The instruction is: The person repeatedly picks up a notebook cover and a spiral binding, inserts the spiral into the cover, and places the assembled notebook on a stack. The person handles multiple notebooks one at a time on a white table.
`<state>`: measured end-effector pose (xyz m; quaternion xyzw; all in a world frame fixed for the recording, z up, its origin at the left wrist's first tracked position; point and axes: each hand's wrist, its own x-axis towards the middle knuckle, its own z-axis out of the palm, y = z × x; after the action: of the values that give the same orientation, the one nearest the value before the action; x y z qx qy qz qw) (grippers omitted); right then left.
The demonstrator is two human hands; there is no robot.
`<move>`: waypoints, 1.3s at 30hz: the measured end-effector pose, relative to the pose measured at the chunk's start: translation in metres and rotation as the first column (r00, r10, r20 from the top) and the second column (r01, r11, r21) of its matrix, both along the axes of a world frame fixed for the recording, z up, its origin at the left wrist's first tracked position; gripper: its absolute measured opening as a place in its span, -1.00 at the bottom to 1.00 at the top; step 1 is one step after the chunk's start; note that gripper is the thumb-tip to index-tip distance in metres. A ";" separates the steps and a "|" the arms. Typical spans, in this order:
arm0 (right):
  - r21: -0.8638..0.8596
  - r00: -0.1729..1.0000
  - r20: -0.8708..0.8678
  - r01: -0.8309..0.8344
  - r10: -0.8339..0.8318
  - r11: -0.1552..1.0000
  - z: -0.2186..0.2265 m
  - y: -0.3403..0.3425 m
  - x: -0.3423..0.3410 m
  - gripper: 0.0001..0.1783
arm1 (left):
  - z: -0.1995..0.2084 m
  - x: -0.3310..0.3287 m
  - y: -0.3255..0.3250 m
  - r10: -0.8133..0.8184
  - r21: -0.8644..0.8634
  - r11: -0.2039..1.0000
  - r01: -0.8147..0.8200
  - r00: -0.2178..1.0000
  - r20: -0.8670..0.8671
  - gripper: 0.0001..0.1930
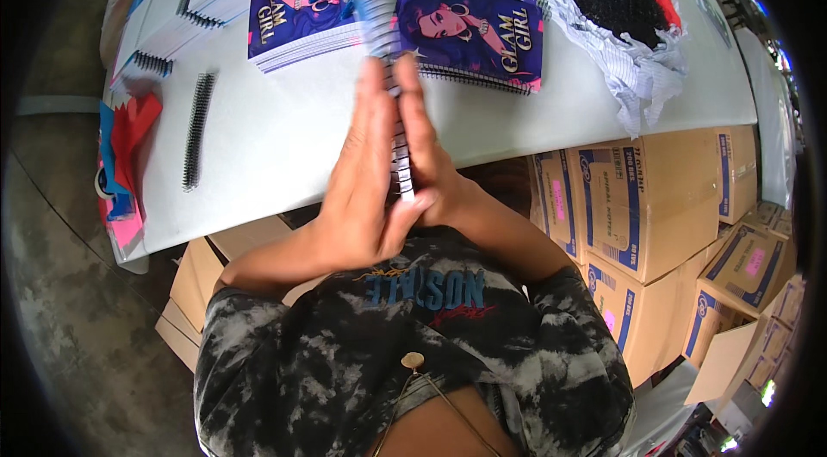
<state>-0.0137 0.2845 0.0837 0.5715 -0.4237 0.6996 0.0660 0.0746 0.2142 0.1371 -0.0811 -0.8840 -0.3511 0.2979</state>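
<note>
Pressing flat from either side, the left hand (357, 171) and right hand (426, 147) sandwich a spiral-bound notebook (382, 35). Beyond the right hand lies a purple notebook (475, 31).

Smooth white table (267, 155) looks pretty bright, grey concrete floor (69, 207) way dimmer; wire-bound notebook (383, 39) between my bare hands (355, 160) smears up top, fisheye edges fade black.

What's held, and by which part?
An edge-on, black-coiled paper notebook, its near end pressed between the left hand and right hand.
</note>
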 end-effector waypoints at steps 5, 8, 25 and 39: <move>0.279 0.824 -0.353 0.544 -0.442 0.791 0.069 0.035 -0.029 -0.51 | 0.036 0.002 -0.019 0.252 0.577 0.768 -0.279 0.959 0.128 -0.77; 0.745 0.960 0.088 0.114 -0.266 0.657 0.054 0.040 -0.053 -0.66 | 0.012 -0.020 -0.037 -0.009 0.773 0.599 -0.208 0.964 0.267 -0.83; 0.515 0.862 0.189 0.321 -0.470 0.795 0.031 0.035 -0.033 -0.84 | -0.015 -0.064 -0.072 -0.414 0.815 0.577 0.058 0.880 0.231 -0.89; 0.310 0.794 0.271 0.463 -0.544 0.830 0.045 0.065 -0.057 -0.73 | -0.009 -0.063 -0.063 -0.312 0.450 0.884 0.123 0.874 0.373 -0.76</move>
<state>-0.0706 0.3492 0.1291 0.3077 -0.6432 0.6927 0.1089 0.0118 0.1513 0.1285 -0.0371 -0.8180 -0.5708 0.0607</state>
